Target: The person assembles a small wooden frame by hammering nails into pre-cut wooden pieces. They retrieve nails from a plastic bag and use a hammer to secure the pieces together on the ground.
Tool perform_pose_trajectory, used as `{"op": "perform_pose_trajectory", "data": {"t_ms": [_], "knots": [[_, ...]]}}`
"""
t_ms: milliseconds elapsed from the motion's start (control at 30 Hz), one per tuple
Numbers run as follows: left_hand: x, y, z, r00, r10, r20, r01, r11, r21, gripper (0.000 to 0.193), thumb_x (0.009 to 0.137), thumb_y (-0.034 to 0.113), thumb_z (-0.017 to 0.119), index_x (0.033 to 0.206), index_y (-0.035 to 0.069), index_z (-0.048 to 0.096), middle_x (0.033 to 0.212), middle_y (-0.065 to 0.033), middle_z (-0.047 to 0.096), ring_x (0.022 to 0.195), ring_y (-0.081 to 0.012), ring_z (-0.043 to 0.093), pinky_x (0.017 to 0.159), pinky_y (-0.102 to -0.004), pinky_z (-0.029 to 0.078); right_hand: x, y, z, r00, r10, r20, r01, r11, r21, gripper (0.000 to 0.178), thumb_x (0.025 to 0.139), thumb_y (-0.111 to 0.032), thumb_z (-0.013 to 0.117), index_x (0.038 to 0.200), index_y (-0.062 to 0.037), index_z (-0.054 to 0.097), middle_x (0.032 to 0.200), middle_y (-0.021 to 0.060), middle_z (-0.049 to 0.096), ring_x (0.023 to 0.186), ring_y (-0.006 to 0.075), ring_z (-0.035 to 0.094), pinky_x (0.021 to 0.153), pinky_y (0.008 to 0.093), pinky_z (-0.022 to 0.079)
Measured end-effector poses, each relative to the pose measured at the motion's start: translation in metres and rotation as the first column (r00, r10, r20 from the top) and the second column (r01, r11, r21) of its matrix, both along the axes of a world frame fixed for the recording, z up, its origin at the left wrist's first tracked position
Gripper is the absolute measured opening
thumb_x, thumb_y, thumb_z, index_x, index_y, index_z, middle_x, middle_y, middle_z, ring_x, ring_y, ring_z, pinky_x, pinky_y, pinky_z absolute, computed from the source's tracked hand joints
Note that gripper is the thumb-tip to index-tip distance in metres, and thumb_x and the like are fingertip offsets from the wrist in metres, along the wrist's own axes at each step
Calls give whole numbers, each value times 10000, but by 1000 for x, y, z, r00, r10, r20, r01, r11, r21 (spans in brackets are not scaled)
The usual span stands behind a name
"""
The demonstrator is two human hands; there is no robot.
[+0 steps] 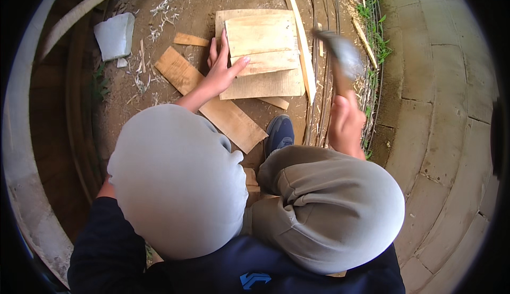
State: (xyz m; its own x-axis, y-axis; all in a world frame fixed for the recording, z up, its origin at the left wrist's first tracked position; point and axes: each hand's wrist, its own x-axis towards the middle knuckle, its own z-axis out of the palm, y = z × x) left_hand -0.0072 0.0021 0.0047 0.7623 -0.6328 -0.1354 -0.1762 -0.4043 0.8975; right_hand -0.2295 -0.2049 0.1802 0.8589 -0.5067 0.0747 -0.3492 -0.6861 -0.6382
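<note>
My left hand [221, 71] grips the left edge of a pale wooden panel [261, 41], with the thumb on its face and the fingers along its side. The panel shows a seam across its lower part. Behind it is a larger board [263, 86], which sticks out above and below; how the two are joined I cannot tell. To the right, my right hand [348, 124] is closed round the wooden handle of a hatchet [345, 55], raised beside the panel. Motion blurs the metal head, so its exact shape is unclear.
A long plank [228, 118] lies slanted under my left forearm, near my shoe [280, 132]. A thin strip [304, 49] lies right of the panel. A pale stone slab [115, 35] is at the far left. Wood shavings litter the dirt; paving [441, 81] runs along the right.
</note>
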Motion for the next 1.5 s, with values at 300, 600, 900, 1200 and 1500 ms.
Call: {"op": "perform_pose_trajectory", "data": {"t_ms": [300,600,900,1200,1500], "knots": [[-3,4,5,1000,23,-11,-22,998,56,1096,941,636,583,1641,182,-128,1636,-349,-166,1538,-481,-166,1205,-622,-15,15,-7,-26,950,32,-312,-66,993,-96,333,1088,-348,462,1044,-28,543,721,326,634,703,549,630,591,614,469],[-7,6,0,999,9,-54,-5,998,57,1117,937,638,596,1639,163,-133,1632,-350,-180,1534,-481,-178,1215,-591,-21,1,-1,-23,978,-39,-205,53,997,63,316,1101,-312,439,1005,-31,547,622,253,596,602,466,654,532,535,466],[-2,3,-1,995,70,-72,-64,995,77,1219,896,586,694,1619,164,-190,1646,-329,-135,1542,-494,-58,1220,-624,47,8,-11,-26,943,-1,-332,61,984,170,494,1095,-399,442,939,38,611,783,301,648,774,490,640,699,535,494],[45,-35,87,909,-229,349,178,969,171,1423,647,563,907,1653,150,-10,1668,-287,8,1549,-462,90,1212,-642,148,-39,-47,-93,869,-492,-52,440,721,535,506,1103,-418,440,844,-1,565,635,141,531,586,239,515,591,404,438],[24,-83,97,563,-680,469,169,651,740,1454,494,663,856,1658,197,121,1594,-322,220,1458,-497,275,1133,-682,235,-55,-19,-130,842,-531,-92,469,638,611,426,1068,-391,543,923,8,582,644,120,527,583,195,483,570,377,404]]}}
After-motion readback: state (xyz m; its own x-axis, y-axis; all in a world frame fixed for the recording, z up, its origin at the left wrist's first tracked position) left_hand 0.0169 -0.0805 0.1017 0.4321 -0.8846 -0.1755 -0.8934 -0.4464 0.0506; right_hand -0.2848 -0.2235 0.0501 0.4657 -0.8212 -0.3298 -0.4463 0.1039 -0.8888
